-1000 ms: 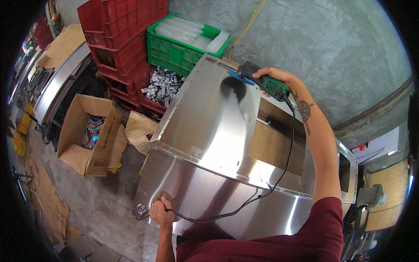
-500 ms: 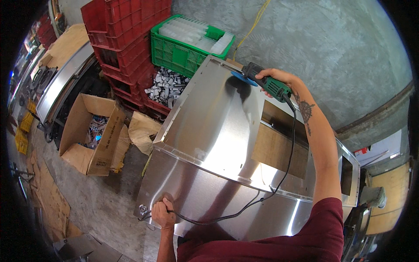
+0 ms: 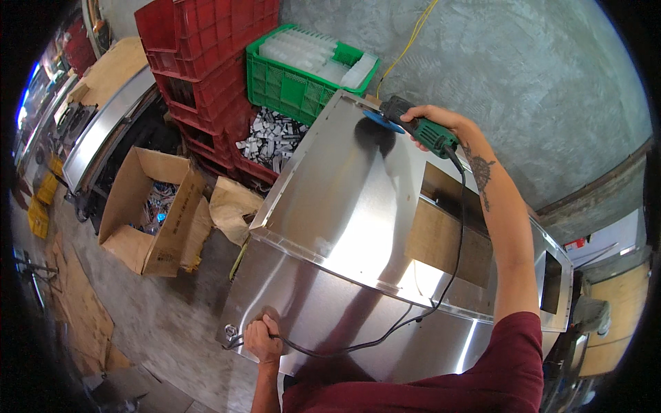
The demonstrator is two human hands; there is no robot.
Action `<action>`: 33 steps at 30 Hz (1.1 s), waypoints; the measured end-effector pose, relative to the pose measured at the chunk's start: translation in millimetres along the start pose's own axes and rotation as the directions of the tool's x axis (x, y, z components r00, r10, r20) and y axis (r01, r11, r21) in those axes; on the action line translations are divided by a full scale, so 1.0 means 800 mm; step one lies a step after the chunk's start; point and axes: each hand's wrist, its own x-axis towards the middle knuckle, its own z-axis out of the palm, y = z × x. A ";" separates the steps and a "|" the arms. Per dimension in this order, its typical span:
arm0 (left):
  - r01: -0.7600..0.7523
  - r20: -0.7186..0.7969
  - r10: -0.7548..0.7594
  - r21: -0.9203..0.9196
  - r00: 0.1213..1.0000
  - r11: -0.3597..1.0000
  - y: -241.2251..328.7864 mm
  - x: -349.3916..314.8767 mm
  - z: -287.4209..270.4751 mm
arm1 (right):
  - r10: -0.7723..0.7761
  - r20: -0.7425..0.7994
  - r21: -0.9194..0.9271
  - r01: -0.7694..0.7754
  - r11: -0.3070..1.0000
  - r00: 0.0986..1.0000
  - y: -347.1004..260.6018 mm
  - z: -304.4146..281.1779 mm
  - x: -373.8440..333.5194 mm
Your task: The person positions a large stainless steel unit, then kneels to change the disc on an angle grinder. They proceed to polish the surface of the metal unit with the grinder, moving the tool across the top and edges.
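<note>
My right hand is wrapped round a green and black angle grinder, held out over the far edge of a large shiny sheet-metal housing. The grinder's blue disc lies at or just above the metal; whether it touches I cannot tell. From the tool's rear a black power cord hangs down across the housing's rectangular opening and runs to my left hand. That hand is closed on the cord at the near left part of the housing, next to a small round metal fitting.
A green crate of clear plastic parts stands behind the housing, beside stacked red crates. Small metal pieces fill a lower crate. An open cardboard box sits on the floor at left. A grey wall rises behind.
The whole view has shifted slightly, so the scene sits a little further right. Both hands keep their grip, and the grinder stays near the same far edge of the metal.
</note>
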 end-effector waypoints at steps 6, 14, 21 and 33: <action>0.006 -0.016 -0.006 -0.013 1.000 1.000 -0.002 0.000 0.003 | 0.004 0.056 -0.023 -0.003 1.000 0.998 -0.023 0.014 0.024; -0.011 0.005 0.011 0.038 1.000 0.999 0.001 -0.001 -0.001 | -0.050 0.107 -0.017 0.052 0.998 0.993 -0.039 0.026 0.051; 0.000 0.003 -0.001 0.069 1.000 0.998 0.002 -0.001 0.000 | -0.080 0.164 0.003 0.081 0.997 0.983 -0.045 0.030 0.056; -0.019 0.015 0.017 0.092 1.000 0.996 0.002 -0.001 -0.001 | -0.048 0.153 -0.042 0.055 0.998 0.987 -0.033 0.015 0.044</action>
